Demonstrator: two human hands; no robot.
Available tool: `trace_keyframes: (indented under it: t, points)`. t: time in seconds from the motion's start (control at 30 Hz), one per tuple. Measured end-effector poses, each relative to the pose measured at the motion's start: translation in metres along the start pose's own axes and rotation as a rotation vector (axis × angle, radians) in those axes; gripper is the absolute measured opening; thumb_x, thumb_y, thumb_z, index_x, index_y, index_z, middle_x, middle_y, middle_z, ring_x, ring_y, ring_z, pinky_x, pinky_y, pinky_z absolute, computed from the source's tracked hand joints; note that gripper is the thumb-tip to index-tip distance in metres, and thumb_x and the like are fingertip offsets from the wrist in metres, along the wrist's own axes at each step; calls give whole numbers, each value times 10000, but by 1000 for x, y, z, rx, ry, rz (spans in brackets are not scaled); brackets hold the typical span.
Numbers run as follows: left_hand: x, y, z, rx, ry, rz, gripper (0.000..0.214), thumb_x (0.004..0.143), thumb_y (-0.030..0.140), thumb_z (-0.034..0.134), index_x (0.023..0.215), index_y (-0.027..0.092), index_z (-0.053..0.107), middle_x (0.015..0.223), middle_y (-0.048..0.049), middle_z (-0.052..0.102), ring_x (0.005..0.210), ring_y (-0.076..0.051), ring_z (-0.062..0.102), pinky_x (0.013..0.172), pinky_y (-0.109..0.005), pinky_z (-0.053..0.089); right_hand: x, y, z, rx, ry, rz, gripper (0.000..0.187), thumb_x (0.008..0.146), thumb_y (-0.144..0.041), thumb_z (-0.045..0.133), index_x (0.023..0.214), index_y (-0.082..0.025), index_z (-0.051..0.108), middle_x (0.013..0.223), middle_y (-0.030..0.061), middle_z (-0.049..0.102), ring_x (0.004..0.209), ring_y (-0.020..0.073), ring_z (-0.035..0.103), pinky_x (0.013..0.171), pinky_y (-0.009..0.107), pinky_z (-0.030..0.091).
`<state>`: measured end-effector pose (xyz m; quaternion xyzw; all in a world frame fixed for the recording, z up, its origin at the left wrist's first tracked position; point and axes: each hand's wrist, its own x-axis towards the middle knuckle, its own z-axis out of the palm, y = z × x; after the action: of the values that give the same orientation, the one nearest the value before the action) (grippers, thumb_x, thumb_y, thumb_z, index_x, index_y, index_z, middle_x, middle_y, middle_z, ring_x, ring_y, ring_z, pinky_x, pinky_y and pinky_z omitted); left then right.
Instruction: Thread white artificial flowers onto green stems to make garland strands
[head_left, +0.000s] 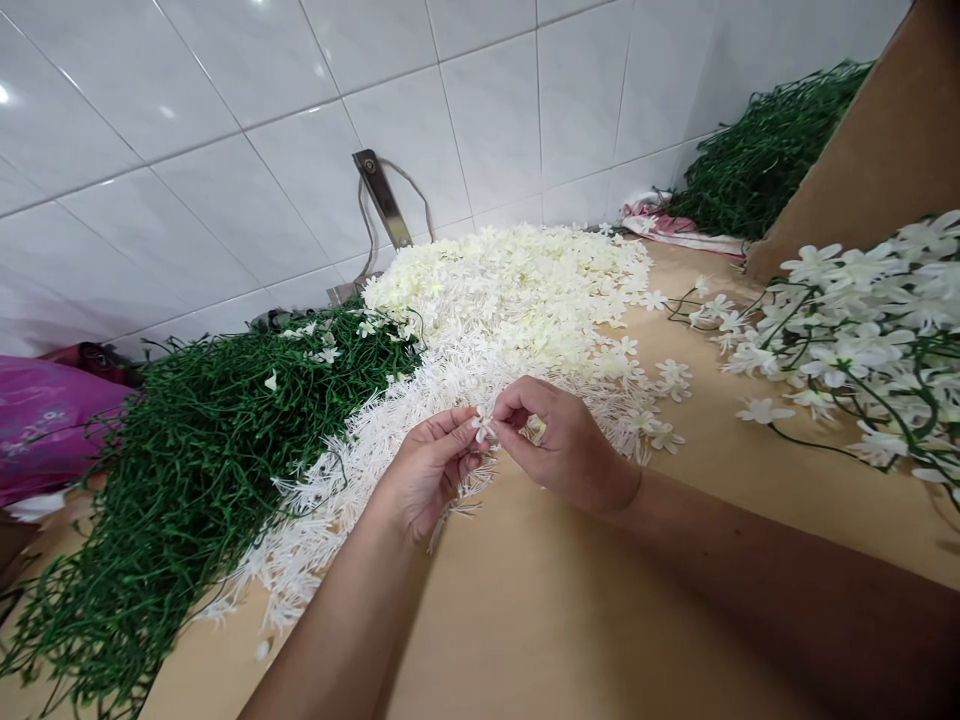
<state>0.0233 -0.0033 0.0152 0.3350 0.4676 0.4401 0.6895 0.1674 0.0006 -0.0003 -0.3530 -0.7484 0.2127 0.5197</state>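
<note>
My left hand [429, 470] and my right hand [559, 440] meet over the tan table [570, 620], both pinched on one small white flower piece [481, 424] held between their fingertips. Just beyond the hands lies a band of white spiky stamen pieces [360, 470]. Behind that is a heap of cream flower petals [517, 290]. To the left spreads a big pile of green plastic stems [187, 470].
Finished green stems with white flowers [862, 340] lie at the right. More green stems [757, 150] are piled at the back right beside a brown board [885, 150]. A pink bag [45, 420] sits far left. White tiled wall [300, 120] stands behind, with a metal bracket [382, 200].
</note>
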Motion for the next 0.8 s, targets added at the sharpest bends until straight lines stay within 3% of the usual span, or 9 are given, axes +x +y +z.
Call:
trace_keyframes:
  t: [0.2, 0.43, 0.57, 0.67, 0.8]
  points:
    - [-1, 0, 2, 64, -14, 36, 179, 563, 144, 690, 694, 90, 581, 560, -1, 586, 479, -37, 516, 472, -117, 409, 0, 1, 0, -90, -27, -61, 80, 724, -100, 441, 683, -162, 471, 686, 23, 501, 648, 112, 460, 615, 248, 400]
    - [-3, 4, 2, 171, 21, 75, 207, 557, 185, 697, 712, 109, 583, 536, 11, 580, 474, -40, 511, 471, -133, 385, 0, 0, -2, 129, -99, 103, 139, 713, -116, 486, 848, -149, 479, 695, 6, 503, 613, 92, 483, 570, 224, 424]
    - [-3, 7, 3, 258, 22, 109, 235, 569, 194, 676, 755, 121, 554, 559, 16, 570, 494, -54, 518, 472, -151, 367, 1, 2, -1, 120, -118, 102, 56, 703, -105, 498, 734, -152, 501, 731, 24, 472, 672, 110, 470, 582, 242, 434]
    - [-7, 15, 1, 486, 51, 172, 194, 626, 238, 616, 773, 135, 542, 596, 15, 560, 534, -79, 528, 501, -185, 373, 1, 3, 0, 149, -84, 79, 60, 684, -100, 519, 698, -153, 494, 780, 40, 454, 734, 124, 467, 612, 251, 447]
    - [-26, 30, -11, 1163, 122, 304, 131, 687, 281, 523, 718, 165, 575, 660, -1, 575, 610, -119, 509, 578, -245, 376, 3, 1, 0, 226, -56, 131, 58, 696, -124, 519, 701, -164, 477, 795, 30, 460, 752, 120, 471, 652, 257, 440]
